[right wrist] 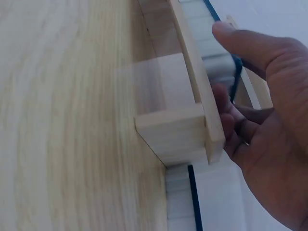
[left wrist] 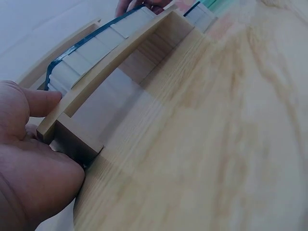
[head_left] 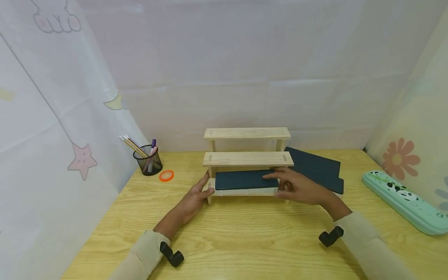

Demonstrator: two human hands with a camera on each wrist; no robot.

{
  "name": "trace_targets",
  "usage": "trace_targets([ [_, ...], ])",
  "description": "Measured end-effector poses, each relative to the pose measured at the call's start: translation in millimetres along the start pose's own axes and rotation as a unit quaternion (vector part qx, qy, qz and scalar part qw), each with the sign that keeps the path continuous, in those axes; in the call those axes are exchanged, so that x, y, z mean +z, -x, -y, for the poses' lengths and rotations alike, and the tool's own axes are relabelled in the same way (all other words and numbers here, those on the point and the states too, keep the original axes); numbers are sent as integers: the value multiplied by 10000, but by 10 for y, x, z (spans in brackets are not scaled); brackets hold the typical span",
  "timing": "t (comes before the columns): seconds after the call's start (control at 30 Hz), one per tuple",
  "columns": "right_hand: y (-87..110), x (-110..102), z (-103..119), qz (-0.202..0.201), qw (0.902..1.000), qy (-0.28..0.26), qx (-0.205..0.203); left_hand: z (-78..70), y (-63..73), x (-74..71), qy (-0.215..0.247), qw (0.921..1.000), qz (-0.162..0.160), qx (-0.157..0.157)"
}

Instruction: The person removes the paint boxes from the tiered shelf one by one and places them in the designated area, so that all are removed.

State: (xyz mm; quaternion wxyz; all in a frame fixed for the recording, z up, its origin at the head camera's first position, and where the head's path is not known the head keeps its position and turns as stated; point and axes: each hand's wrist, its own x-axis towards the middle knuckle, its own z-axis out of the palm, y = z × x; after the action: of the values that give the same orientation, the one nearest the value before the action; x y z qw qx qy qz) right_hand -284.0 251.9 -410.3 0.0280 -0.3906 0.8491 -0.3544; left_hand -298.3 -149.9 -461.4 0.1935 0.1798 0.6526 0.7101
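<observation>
A stepped wooden rack (head_left: 248, 158) stands on the table, and a long box (head_left: 241, 180) with a dark blue top and white sides lies along its lowest shelf. The left hand (head_left: 192, 199) grips that shelf's left end, its thumb near the box's end; in the left wrist view the thumb (left wrist: 45, 102) lies over the board. At the box's right end is the right hand (head_left: 297, 186), one finger across the blue top and its thumb by the front corner. In the right wrist view its other fingers (right wrist: 231, 115) curl beside the box end.
Right of the rack lie another dark blue-topped item (head_left: 327, 184) and a dark blue panel (head_left: 313, 161). A black mesh pen cup (head_left: 150, 165) and an orange ring (head_left: 166, 175) are at the left. A mint panda pencil case (head_left: 402, 202) lies at the right edge.
</observation>
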Motion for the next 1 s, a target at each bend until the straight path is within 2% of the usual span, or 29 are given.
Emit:
trace_targets([
  [0.1, -47, 69, 7, -131, 9990, 337, 282, 0, 2, 5, -19, 10000, -27, -8],
  [0.23, -85, 147, 12, -477, 9952, 739, 436, -13, -3, 23, -27, 10000, -35, 21],
  [0.4, -62, 219, 16, -951, 9902, 1022, 83, -22, -4, 16, -43, 10000, -6, 43],
  [0.57, -21, 263, 15, -1306, 9852, 1036, -387, -21, 9, 4, -31, 10000, 5, 27],
  [0.87, 55, 242, 98, -1677, 9798, 871, -656, -22, 10, 17, -12, 9999, -87, -105],
  [1.0, 75, 195, 135, -1874, 9732, 1029, -851, -29, -2, 23, 31, 9998, -135, -131],
])
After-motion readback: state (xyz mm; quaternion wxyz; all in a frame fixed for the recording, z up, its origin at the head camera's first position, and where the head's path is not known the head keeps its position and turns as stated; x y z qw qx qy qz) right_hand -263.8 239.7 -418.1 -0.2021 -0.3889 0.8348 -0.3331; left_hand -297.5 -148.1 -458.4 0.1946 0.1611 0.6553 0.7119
